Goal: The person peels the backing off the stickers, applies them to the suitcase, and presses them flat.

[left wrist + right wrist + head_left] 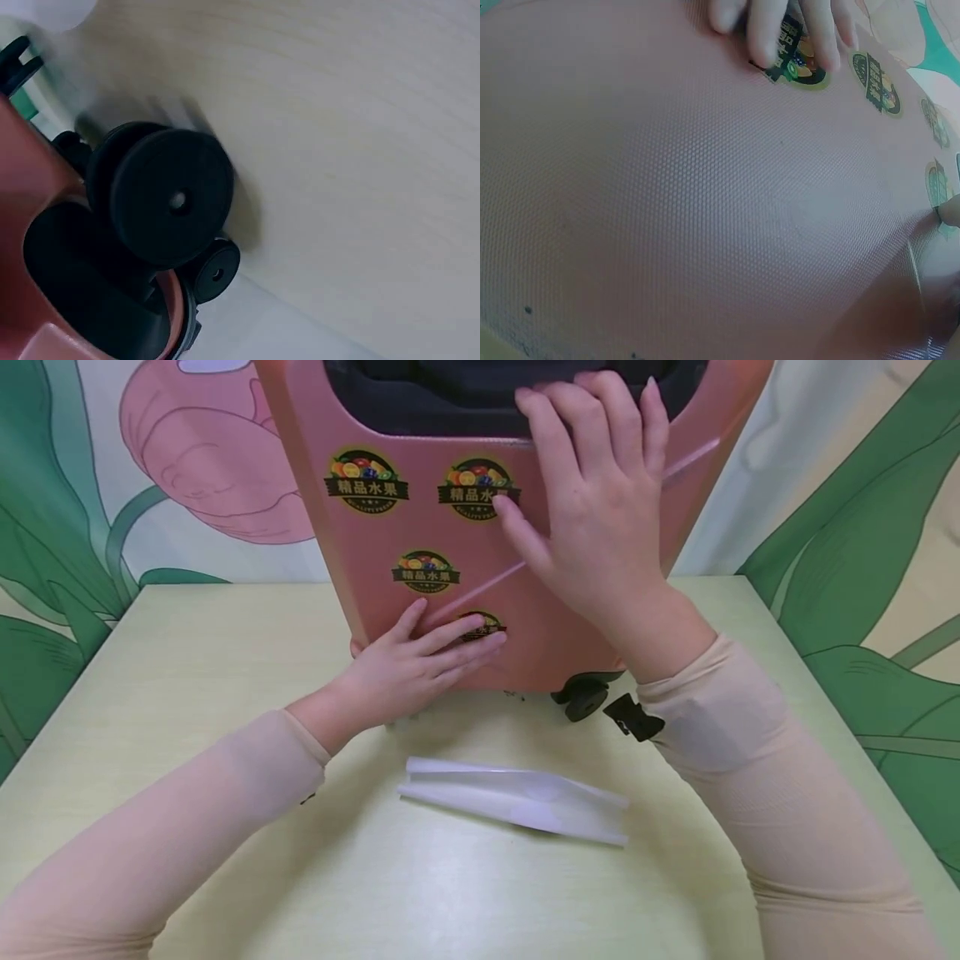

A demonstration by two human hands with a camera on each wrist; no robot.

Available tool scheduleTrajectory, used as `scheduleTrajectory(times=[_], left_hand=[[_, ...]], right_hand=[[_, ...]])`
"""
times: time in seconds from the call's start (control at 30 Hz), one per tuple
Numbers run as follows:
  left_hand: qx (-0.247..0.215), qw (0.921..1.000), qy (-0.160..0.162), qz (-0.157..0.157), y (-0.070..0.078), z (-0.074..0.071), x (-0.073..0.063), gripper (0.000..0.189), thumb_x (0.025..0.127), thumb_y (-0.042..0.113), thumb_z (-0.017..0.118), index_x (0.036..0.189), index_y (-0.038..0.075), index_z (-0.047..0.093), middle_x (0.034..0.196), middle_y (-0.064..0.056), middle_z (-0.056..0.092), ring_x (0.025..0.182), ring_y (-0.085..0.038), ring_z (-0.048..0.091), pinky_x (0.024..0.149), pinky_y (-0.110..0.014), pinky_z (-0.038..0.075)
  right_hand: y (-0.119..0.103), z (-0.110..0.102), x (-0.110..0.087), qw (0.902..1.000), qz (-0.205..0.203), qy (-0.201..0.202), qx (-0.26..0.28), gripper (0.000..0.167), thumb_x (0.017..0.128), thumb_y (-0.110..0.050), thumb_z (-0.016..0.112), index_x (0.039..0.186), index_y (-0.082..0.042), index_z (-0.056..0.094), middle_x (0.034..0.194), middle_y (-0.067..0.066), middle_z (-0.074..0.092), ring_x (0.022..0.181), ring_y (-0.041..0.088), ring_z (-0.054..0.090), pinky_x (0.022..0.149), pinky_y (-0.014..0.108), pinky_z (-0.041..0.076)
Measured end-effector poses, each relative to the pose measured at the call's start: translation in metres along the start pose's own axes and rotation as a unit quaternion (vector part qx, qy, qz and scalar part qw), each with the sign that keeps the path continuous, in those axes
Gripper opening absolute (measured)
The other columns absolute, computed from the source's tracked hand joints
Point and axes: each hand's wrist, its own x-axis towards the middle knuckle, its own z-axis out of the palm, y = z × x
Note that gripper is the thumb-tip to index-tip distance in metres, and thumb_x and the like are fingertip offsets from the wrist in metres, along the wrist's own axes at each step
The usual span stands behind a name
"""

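A pink hard-shell suitcase [540, 652] with a black inset panel [450, 393] stands on the table, wheels down. Several round fruit stickers [367, 482] are on its face. My left hand [408, 668] lies with extended fingers over the lowest sticker [480, 625], partly covering it; those fingers [765, 34] also show at the top of the right wrist view. Higher up, my right hand [600, 510] rests against the shell, fingertips over the black panel and thumb at the edge of another sticker [472, 485]. In the left wrist view, black wheels [172, 199] fill the foreground.
A curled white sheet [517, 802] lies on the pale table [465, 893] in front of the suitcase. A black buckle [633, 718] hangs at my right wrist. Behind stands a wall painted with green leaves [862, 568] and a pink flower [210, 460].
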Motion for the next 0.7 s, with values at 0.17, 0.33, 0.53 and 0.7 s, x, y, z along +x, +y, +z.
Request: scheduleTrajectory(times=[0.17, 0.33, 0.53, 0.7], left_hand=[[0.003, 0.9999, 0.01, -0.003, -0.002, -0.01, 0.014, 0.058, 0.095, 0.015, 0.048, 0.148, 0.018, 0.026, 0.153, 0.004, 0.021, 0.141, -0.018, 0.011, 0.109, -0.049, 0.016], [0.01, 0.9984, 0.023, -0.05, 0.004, -0.004, 0.018, 0.054, 0.098, 0.017, 0.042, 0.149, 0.025, 0.025, 0.153, 0.004, 0.019, 0.142, -0.019, 0.005, 0.108, -0.05, 0.017], [0.005, 0.9984, 0.032, -0.047, 0.01, 0.006, 0.009, 0.05, 0.1, 0.026, 0.039, 0.148, 0.027, 0.025, 0.155, 0.006, 0.014, 0.142, -0.016, 0.003, 0.109, -0.047, 0.017], [0.021, 0.9996, 0.011, -0.014, 0.013, 0.009, 0.007, 0.053, 0.099, 0.033, 0.041, 0.148, 0.019, 0.027, 0.152, 0.006, 0.023, 0.141, -0.014, 0.012, 0.11, -0.043, 0.017]], right_hand=[[0.001, 0.0, -0.001, 1.0, 0.003, -0.004, -0.005, 0.053, 0.092, -0.039, 0.049, 0.132, -0.004, 0.048, 0.129, 0.015, 0.048, 0.127, 0.03, 0.032, 0.11, 0.047, 0.004], [0.001, 0.001, 0.0, 1.0, 0.001, -0.007, -0.003, 0.054, 0.092, -0.04, 0.049, 0.133, -0.004, 0.047, 0.13, 0.015, 0.048, 0.127, 0.03, 0.032, 0.11, 0.047, 0.004], [-0.001, 0.002, 0.001, 0.9999, 0.002, -0.011, 0.002, 0.054, 0.092, -0.039, 0.049, 0.133, -0.005, 0.047, 0.13, 0.014, 0.048, 0.127, 0.03, 0.032, 0.11, 0.046, 0.004], [0.0, 0.0, 0.0, 1.0, 0.006, -0.007, 0.0, 0.053, 0.092, -0.039, 0.05, 0.132, -0.004, 0.048, 0.13, 0.014, 0.048, 0.127, 0.03, 0.032, 0.11, 0.047, 0.004]])
